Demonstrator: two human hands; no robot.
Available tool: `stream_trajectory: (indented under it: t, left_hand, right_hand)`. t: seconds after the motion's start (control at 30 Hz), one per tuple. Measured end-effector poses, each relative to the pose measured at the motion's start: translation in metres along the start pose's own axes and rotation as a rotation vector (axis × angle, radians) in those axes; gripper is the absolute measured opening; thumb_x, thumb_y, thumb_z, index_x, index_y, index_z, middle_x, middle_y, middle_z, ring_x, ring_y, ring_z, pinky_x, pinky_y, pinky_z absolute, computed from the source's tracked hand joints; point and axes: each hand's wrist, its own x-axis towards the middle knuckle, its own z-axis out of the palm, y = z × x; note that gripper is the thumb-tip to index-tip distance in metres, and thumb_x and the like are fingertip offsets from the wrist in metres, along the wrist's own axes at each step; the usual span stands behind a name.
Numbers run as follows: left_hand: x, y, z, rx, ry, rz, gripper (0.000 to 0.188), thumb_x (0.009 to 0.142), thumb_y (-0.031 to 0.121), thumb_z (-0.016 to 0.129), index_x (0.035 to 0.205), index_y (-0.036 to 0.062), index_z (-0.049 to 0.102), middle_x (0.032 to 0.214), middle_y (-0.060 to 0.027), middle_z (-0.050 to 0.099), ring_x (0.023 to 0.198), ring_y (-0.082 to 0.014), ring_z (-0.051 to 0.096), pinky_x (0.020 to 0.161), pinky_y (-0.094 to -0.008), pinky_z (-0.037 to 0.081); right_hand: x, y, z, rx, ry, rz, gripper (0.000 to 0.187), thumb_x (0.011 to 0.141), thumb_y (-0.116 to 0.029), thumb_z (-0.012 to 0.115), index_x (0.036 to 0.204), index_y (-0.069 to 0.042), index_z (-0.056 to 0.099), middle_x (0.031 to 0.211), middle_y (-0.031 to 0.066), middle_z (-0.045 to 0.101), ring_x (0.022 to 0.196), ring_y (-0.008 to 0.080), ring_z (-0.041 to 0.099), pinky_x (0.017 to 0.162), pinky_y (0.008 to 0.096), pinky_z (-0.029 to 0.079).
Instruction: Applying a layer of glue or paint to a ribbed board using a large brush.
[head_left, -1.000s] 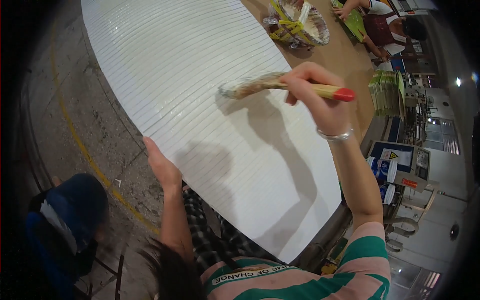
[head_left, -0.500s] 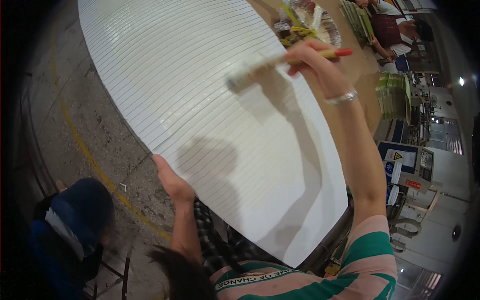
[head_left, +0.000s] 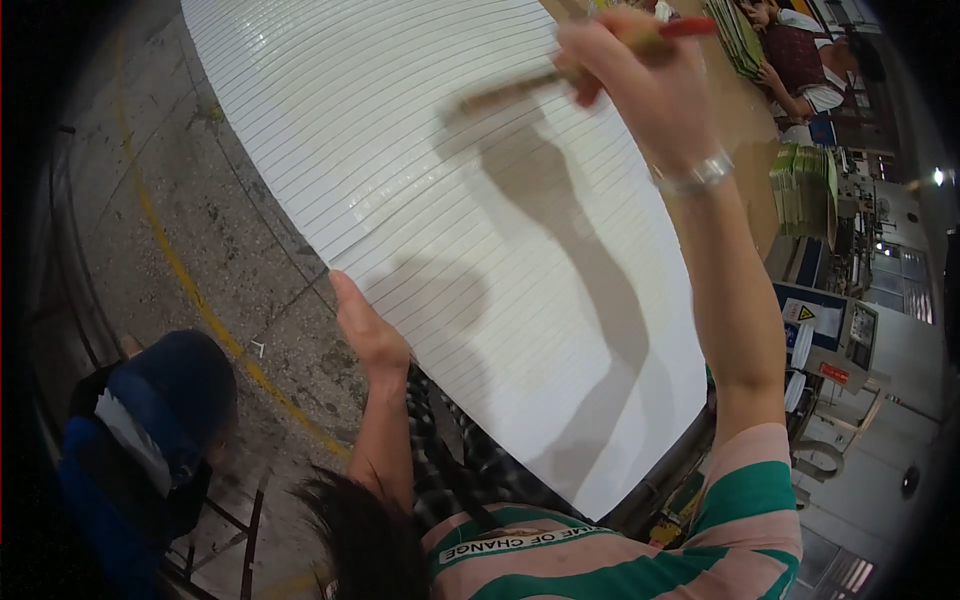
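Note:
Overlapping white sheets (head_left: 440, 190) fan out across the table, their edges making rows of thin lines with a wet-looking shine in places. My right hand (head_left: 640, 90) is closed round a paintbrush (head_left: 515, 92) with a red-tipped handle. The brush is smeared by motion, its bristles pointing left over the sheets; whether they touch is hard to tell. At the left edge of the sheets, my left hand (head_left: 372, 335) grips the border, thumb at the edge and the other fingers hidden underneath. Shadows of my right arm and head fall on the sheets.
A brown tabletop (head_left: 755, 190) shows beyond the sheets. Green stacks (head_left: 803, 190) stand at the right, and another person (head_left: 800, 65) handles a similar stack. A seated person (head_left: 165, 410) in blue is at the lower left. A machine panel (head_left: 825, 330) stands right of my arm.
My right hand has lifted and the brush has swung up from the sheets, now more blurred. The whole view has shifted slightly; my left hand keeps its hold on the edge.

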Motion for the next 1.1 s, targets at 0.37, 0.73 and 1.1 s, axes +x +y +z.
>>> stream_trajectory:
  t: [0.37, 0.73, 1.1]
  left_hand:
    - [-0.001, 0.007, 0.004, 0.077, 0.029, -0.009, 0.066, 0.098, 0.046, 0.027, 0.124, -0.0123, 0.044, 0.121, -0.0184, 0.053, 0.106, -0.0228, 0.053, 0.092, -0.0308, 0.040]
    - [0.018, -0.010, -0.023, 0.374, 0.043, 0.224, 0.056, 0.100, 0.037, 0.024, 0.133, -0.0061, 0.038, 0.131, -0.0199, 0.047, 0.117, -0.0254, 0.046, 0.102, -0.0327, 0.032]
    - [0.040, -0.004, -0.046, 0.614, 0.142, 0.307, 0.060, 0.100, 0.039, 0.026, 0.137, -0.0082, 0.030, 0.139, -0.0197, 0.038, 0.128, -0.0266, 0.037, 0.108, -0.0308, 0.023]
  right_hand:
    - [0.038, -0.014, 0.029, -0.169, 0.005, 0.164, 0.020, 0.082, -0.015, 0.058, 0.069, -0.001, 0.060, 0.063, 0.0039, 0.061, 0.060, 0.0098, 0.057, 0.055, 0.0249, 0.046]
    - [-0.137, 0.019, -0.040, -0.121, -0.150, 0.163, 0.035, 0.077, -0.024, 0.071, 0.055, -0.006, 0.051, 0.050, 0.0021, 0.048, 0.047, 0.0077, 0.037, 0.045, 0.0262, 0.035]
    - [-0.173, -0.021, -0.160, 0.323, 0.588, 0.360, 0.038, 0.095, -0.036, 0.047, 0.084, -0.002, 0.059, 0.072, 0.0081, 0.064, 0.041, 0.0089, 0.051, 0.038, 0.0230, 0.040]
